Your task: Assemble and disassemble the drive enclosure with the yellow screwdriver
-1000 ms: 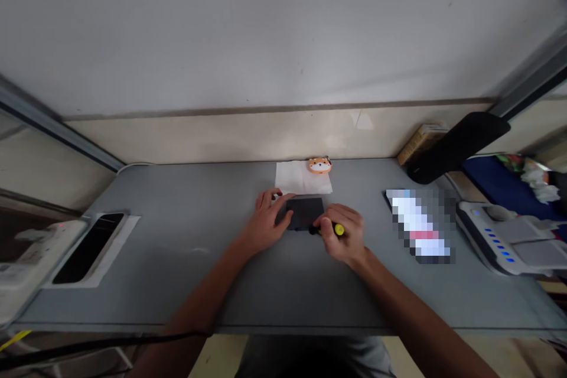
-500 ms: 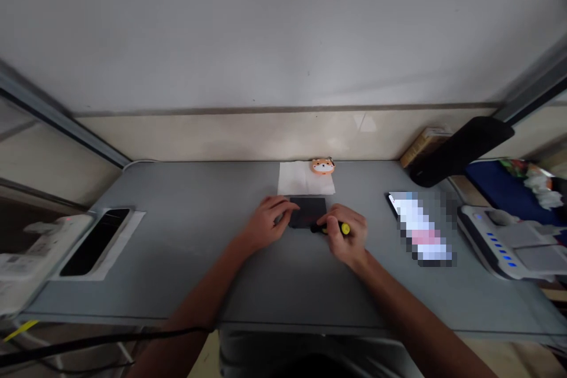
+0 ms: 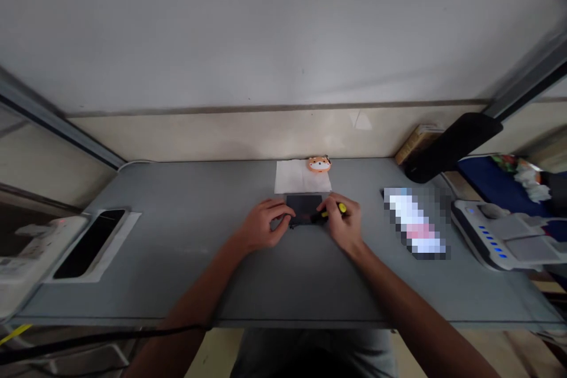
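A flat dark rectangular pad (image 3: 303, 205) lies on the grey desk in front of me. My left hand (image 3: 266, 224) rests at its left edge, thumb and fingertips bent around that side. In my right hand (image 3: 343, 218) is a black and yellow pen-like tool (image 3: 330, 211), its dark tip over the pad's right part. Just behind the pad is a white paper (image 3: 290, 177), with an orange animal-faced case (image 3: 319, 164) on its back right corner.
At the left, a black phone (image 3: 91, 243) lies on paper beside a white power strip (image 3: 57, 236). To the right are a pixelated lit screen (image 3: 414, 221), a black cylinder (image 3: 454, 147), a small box (image 3: 419, 142) and a grey-white device with blue lights (image 3: 491, 239).
The whole view has shifted slightly. My right hand has turned a little, and the tool's yellow end now points further up and away from me. My left hand stays at the pad's left edge.
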The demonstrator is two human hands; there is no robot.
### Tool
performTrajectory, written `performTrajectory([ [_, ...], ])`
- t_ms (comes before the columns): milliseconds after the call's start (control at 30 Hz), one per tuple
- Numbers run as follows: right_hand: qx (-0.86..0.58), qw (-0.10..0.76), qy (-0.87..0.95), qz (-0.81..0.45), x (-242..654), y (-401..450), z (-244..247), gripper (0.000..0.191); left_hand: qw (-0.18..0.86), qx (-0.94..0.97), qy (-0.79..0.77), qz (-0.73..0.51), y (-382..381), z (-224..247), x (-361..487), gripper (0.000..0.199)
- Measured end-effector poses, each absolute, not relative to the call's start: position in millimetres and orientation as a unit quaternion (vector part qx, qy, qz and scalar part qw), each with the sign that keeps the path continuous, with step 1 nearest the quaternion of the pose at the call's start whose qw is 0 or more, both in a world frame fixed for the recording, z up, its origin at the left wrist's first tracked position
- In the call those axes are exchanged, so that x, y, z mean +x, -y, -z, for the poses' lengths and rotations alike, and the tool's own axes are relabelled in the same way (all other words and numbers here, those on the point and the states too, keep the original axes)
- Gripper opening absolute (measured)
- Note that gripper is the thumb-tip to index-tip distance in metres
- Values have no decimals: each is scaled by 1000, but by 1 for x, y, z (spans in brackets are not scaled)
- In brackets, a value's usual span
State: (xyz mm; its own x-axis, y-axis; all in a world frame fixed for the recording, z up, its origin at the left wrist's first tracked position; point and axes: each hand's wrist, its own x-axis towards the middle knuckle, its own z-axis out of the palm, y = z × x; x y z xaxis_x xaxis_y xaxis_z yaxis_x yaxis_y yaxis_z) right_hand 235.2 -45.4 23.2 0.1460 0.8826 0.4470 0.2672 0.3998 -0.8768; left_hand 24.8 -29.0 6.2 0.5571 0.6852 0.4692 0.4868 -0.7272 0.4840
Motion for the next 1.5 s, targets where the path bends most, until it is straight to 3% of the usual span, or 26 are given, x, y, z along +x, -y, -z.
performTrajectory([
  [133, -481, 574, 598, -286, 232, 47, -23, 38, 169, 864, -350, -320, 28, -7, 23, 19],
  [500, -587, 634, 363, -350, 245, 28, -25, 41, 227, 846, -381, -295, 32, -6, 27, 23],
  [1500, -558, 635, 372, -385, 246, 25, -23, 47, 209, 837, -365, -351, 28, 12, 34, 27],
])
